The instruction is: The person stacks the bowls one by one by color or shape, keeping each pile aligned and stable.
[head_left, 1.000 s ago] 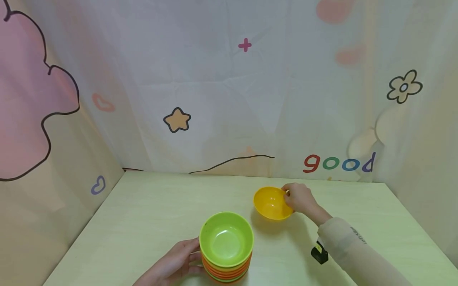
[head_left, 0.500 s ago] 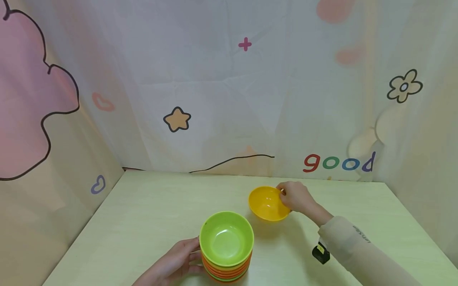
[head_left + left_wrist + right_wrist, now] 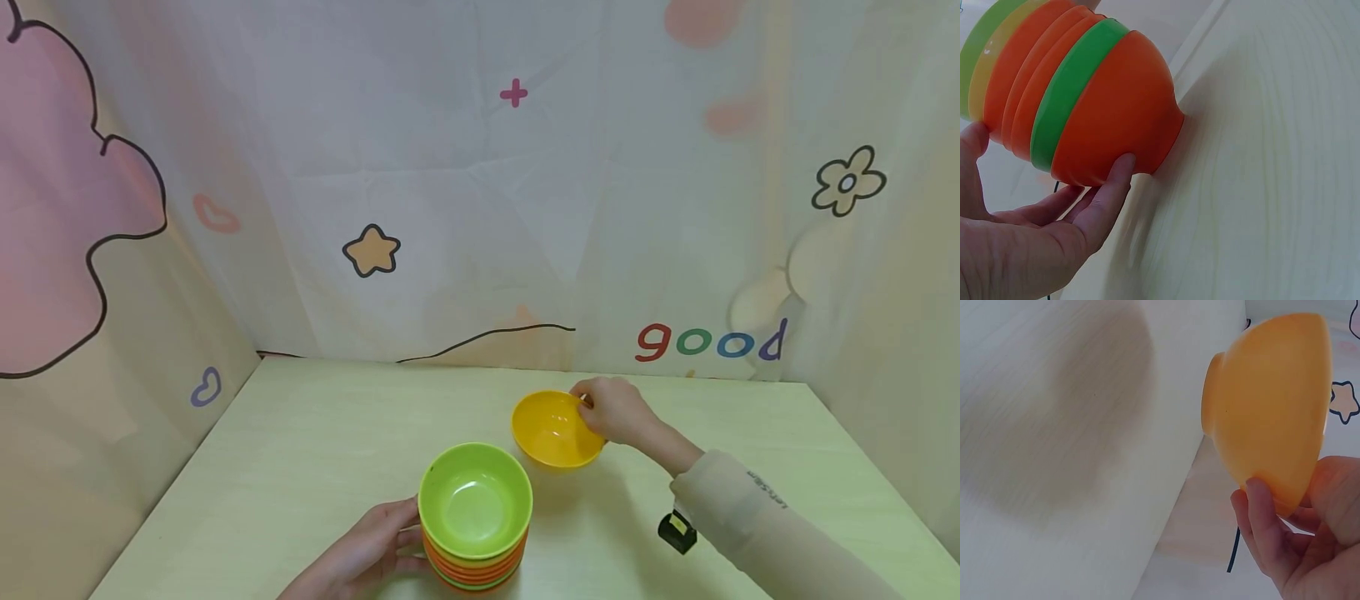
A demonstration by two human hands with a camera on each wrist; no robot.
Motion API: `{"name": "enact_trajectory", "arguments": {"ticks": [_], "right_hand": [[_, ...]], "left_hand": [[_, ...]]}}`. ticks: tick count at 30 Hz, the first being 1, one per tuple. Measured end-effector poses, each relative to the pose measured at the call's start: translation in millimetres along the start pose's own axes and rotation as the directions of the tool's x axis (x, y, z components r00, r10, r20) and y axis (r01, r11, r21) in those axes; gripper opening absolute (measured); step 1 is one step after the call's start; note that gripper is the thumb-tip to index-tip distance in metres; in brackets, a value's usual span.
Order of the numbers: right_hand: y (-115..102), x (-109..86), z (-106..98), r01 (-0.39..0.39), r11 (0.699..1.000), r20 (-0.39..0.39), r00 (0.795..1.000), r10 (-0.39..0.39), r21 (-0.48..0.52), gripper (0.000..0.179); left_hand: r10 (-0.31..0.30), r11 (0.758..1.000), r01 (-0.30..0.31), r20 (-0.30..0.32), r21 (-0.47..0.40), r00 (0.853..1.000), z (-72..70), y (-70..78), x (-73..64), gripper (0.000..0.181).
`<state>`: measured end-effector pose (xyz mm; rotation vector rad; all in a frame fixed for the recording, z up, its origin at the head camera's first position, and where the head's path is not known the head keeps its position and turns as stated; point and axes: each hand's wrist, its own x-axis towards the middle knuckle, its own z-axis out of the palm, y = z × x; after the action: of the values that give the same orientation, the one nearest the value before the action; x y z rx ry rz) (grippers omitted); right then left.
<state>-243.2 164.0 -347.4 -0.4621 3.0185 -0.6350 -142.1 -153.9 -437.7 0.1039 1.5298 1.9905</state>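
Observation:
In the head view, a stack of bowls (image 3: 475, 508) stands upright near the front, light green on top. The left wrist view shows yellow, orange and green bowls below, with an orange bowl (image 3: 1125, 106) at the bottom. My left hand (image 3: 371, 546) rests against the stack's left side, thumb by the upper rims and fingertips on the lowest bowl. My right hand (image 3: 618, 412) pinches a single yellow bowl (image 3: 551, 429) at its right rim, thumb inside and fingers outside. The yellow bowl hangs above the table, behind and right of the stack, its shadow beneath it.
The pale table (image 3: 300, 450) ends at a printed cloth backdrop (image 3: 450, 167) behind and at both sides. A small black device (image 3: 678, 532) hangs below the right sleeve (image 3: 757, 517).
My right hand has moved left with the yellow bowl, nearer the stack. My left hand and the stack have stayed in place.

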Motion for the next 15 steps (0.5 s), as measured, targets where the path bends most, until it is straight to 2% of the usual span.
{"name": "enact_trajectory", "arguments": {"ticks": [8,15], "right_hand": [[-10.6,-1.1,-11.6,0.073,0.997,-0.014,0.997,-0.074,-0.021,0.019],[-21.7,-2.2,-22.1,0.1,0.995,-0.018,0.995,-0.1,-0.016,0.019]], "left_hand": [[0.0,1.0,0.0,-0.008,-0.005,1.0,0.2,-0.9,0.8,0.053],[0.002,1.0,-0.002,-0.002,-0.005,1.0,-0.5,-1.1,1.0,0.052]]}}
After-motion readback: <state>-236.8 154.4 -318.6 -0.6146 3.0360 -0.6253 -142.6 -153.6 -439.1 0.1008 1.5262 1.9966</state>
